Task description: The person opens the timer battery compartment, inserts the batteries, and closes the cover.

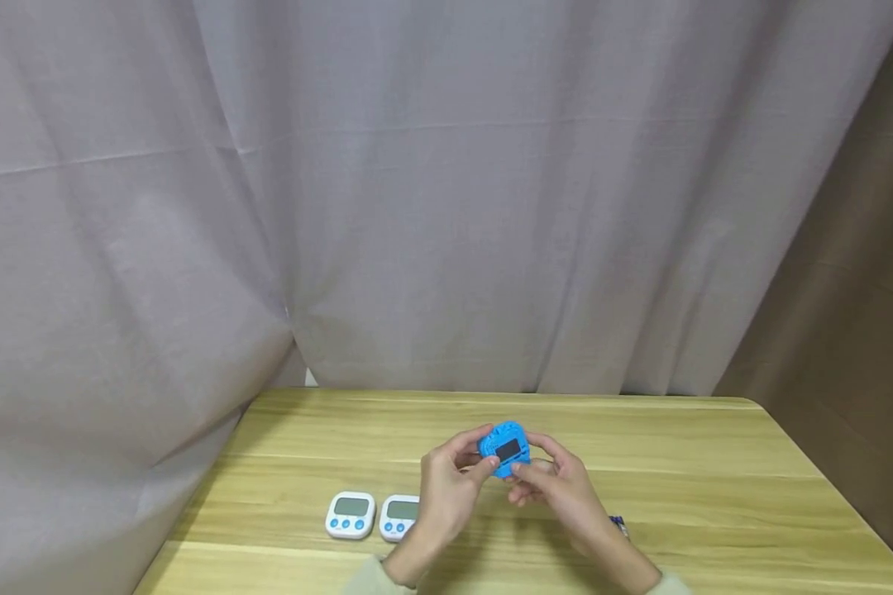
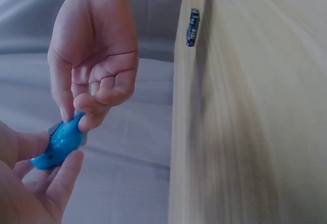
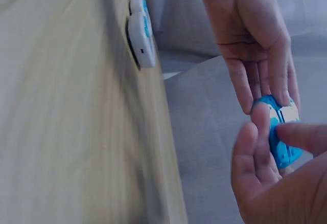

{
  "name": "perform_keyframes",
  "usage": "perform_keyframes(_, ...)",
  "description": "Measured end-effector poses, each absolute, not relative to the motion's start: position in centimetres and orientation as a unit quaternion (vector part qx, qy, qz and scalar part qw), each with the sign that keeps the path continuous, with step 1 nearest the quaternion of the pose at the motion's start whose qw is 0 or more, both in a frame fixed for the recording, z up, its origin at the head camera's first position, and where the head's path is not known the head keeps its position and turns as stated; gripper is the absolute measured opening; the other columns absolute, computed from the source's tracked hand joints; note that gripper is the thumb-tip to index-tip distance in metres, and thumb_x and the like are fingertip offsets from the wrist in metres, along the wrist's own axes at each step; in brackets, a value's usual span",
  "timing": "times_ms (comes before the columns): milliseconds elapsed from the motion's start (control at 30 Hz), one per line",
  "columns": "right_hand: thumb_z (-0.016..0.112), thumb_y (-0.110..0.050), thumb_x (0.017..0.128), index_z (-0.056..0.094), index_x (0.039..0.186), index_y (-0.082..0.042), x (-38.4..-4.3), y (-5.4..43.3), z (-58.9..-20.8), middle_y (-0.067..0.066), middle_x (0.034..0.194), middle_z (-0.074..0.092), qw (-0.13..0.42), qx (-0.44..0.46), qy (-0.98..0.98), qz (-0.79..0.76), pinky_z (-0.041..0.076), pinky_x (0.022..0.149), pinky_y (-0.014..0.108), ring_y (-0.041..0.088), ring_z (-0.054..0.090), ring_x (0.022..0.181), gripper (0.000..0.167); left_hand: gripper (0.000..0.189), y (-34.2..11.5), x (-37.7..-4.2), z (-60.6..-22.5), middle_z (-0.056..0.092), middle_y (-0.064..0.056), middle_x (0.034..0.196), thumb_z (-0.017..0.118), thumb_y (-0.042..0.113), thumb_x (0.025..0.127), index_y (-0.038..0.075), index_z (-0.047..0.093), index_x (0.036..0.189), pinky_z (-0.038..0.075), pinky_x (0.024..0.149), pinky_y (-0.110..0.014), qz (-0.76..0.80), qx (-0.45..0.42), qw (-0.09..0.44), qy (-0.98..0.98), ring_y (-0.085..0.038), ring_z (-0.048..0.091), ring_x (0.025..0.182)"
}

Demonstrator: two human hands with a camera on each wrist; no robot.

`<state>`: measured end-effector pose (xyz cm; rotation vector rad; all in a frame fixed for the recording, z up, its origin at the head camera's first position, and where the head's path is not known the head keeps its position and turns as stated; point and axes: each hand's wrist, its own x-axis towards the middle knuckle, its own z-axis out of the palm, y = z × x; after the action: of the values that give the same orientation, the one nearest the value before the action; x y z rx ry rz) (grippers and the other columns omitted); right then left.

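Observation:
Both hands hold a small rounded blue plastic device [image 1: 503, 435] above the table. Its face toward the head camera shows a dark rectangle in the middle and a ridged edge. My left hand [image 1: 446, 487] pinches its left side between thumb and fingers. On the other side my right hand [image 1: 561, 492] grips it, thumb on the lower part of the face. In the left wrist view the device [image 2: 64, 141] shows a smooth, glossy blue side. The right wrist view shows the right thumb pressing the device [image 3: 276, 147], with a pale patch on its face.
Two white digital timers [image 1: 351, 514] with grey screens and blue buttons lie on the wooden table [image 1: 283, 446], left of the hands; the left arm partly covers one. A dark-wrapped battery [image 2: 192, 27] lies to the right, mostly behind the right forearm in the head view. Grey curtains [image 1: 446, 207] hang behind.

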<state>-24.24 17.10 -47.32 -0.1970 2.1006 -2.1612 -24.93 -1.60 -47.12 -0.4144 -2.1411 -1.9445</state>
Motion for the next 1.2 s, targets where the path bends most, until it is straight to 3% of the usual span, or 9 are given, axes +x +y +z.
perform_keyframes(167,0.078,-0.004,0.092,0.053,0.145,0.002,-24.0,16.5,-47.3,0.011,0.087,0.078,0.025,0.004,0.679,-0.734,0.066,0.072,0.031,0.015,0.071,0.065,0.059,0.04,-1.5,-24.8,-47.3,0.079,-0.003,0.107,0.081,-0.002,0.089,0.015,0.074,0.126,0.065,0.08,-0.022,-0.656,-0.141,0.114,-0.733,-0.013,0.075,0.095)
perform_keyframes(300,0.078,-0.001,0.091,0.054,0.143,0.0,-23.9,16.4,-47.0,0.005,0.081,0.074,0.007,0.016,0.673,-0.74,0.064,0.071,0.03,0.014,0.067,0.063,0.057,0.04,-1.6,-24.9,-47.3,0.077,-0.003,0.103,0.082,-0.001,0.088,0.014,0.073,0.124,0.066,0.079,-0.022,-0.665,-0.134,0.11,-0.726,-0.012,0.073,0.092)
perform_keyframes(533,0.077,0.0,0.091,0.052,0.142,0.001,-23.8,16.8,-46.6,-0.002,0.081,0.072,0.002,-0.018,0.672,-0.74,0.065,0.071,0.03,0.013,0.067,0.064,0.056,0.038,-1.9,-25.2,-47.1,0.077,-0.01,0.102,0.08,-0.002,0.088,0.009,0.074,0.123,0.066,0.079,-0.025,-0.705,-0.115,0.102,-0.693,-0.015,0.073,0.088)
perform_keyframes(733,0.077,-0.003,0.092,0.055,0.127,0.006,-23.9,18.3,-46.5,-0.002,0.084,0.073,0.003,-0.059,0.694,-0.718,0.065,0.072,0.031,0.015,0.068,0.068,0.042,0.037,-2.1,-25.1,-46.7,0.077,-0.012,0.106,0.079,0.0,0.089,0.01,0.074,0.125,0.066,0.079,-0.024,-0.708,-0.124,0.099,-0.688,-0.016,0.072,0.09)
perform_keyframes(967,0.075,-0.006,0.095,0.057,0.119,0.007,-24.1,20.3,-46.2,-0.001,0.089,0.076,0.069,-0.145,0.72,-0.675,0.063,0.073,0.029,0.017,0.073,0.079,0.033,0.038,-2.1,-25.0,-46.4,0.077,-0.011,0.107,0.079,0.001,0.09,0.01,0.074,0.127,0.065,0.078,-0.022,-0.705,-0.125,0.099,-0.691,-0.016,0.071,0.091)
perform_keyframes(1200,0.075,-0.007,0.095,0.059,0.11,0.007,-24.1,21.3,-46.4,0.007,0.086,0.078,0.154,-0.187,0.756,-0.608,0.053,0.062,0.023,0.016,0.071,0.076,0.026,0.039,-2.2,-25.1,-46.4,0.077,-0.012,0.105,0.079,-0.001,0.089,0.008,0.074,0.127,0.065,0.077,-0.022,-0.71,-0.123,0.099,-0.687,-0.016,0.071,0.089)
